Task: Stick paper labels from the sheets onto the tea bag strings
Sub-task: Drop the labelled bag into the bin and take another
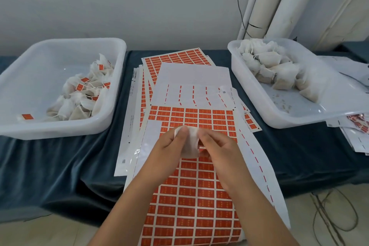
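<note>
Grip firm on one tea bag [189, 147], the left hand [169, 146] and right hand [217, 146] pinch it over the label sheet [189, 195]; best to draw its hidden string taut before folding a label on

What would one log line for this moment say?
stage: labelling | left hand: holds tea bag | right hand: pinches tea bag | below: label sheet
</note>
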A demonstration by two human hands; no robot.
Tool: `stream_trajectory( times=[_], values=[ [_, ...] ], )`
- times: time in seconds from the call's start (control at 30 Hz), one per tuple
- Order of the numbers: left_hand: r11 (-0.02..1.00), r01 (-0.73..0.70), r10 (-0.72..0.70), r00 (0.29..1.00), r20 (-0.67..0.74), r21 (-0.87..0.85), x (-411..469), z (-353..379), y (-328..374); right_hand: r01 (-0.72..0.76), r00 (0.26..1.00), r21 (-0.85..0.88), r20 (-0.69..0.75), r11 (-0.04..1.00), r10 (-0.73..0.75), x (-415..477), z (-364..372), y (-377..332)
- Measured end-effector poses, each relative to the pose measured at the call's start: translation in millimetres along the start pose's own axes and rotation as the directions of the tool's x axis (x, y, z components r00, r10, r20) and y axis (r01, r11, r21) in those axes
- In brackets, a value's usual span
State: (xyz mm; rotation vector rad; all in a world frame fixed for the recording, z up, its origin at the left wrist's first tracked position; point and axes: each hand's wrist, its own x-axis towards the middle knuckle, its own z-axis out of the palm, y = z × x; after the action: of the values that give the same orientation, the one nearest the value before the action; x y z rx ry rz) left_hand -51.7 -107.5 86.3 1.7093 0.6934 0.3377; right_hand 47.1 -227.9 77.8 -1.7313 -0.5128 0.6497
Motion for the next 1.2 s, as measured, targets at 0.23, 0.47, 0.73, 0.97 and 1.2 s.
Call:
stream_trajectory(
  times=[0.23, 0.47, 0.73, 0.97, 1.2],
  values=[
    [0.99, -0.138, 0.138, 0.99, 0.018, 0.038, 2, -7, -2, 0.129, 0.992, -0.364, 0.048, 0.922, -0.12, 6, -15, -7],
    [0.981, -0.179, 0.174, 0.983, 0.067, 0.078, 7, -7, -8, -0.135, 0.945, 0.192, 0.319, 0.972, 0.069, 8, -11, -9],
    [0.96, -0.244, 0.234, 0.968, 0.087, 0.137, 2, -17, -4, -0.322, 0.917, 0.62, 0.394, 0.716, 0.071, 12, -10, -6],
    [0.95, -0.227, 0.227, 0.974, 0.029, 0.215, 0, -24, -12, -0.3, 0.942, 0.711, 0.327, 0.636, 0.079, 15, -15, -2],
    [0.965, -0.242, 0.245, 0.969, -0.015, 0.105, -4, -16, -13, -0.207, 0.944, 0.657, 0.329, 0.725, -0.028, 19, -11, -7]
  ],
)
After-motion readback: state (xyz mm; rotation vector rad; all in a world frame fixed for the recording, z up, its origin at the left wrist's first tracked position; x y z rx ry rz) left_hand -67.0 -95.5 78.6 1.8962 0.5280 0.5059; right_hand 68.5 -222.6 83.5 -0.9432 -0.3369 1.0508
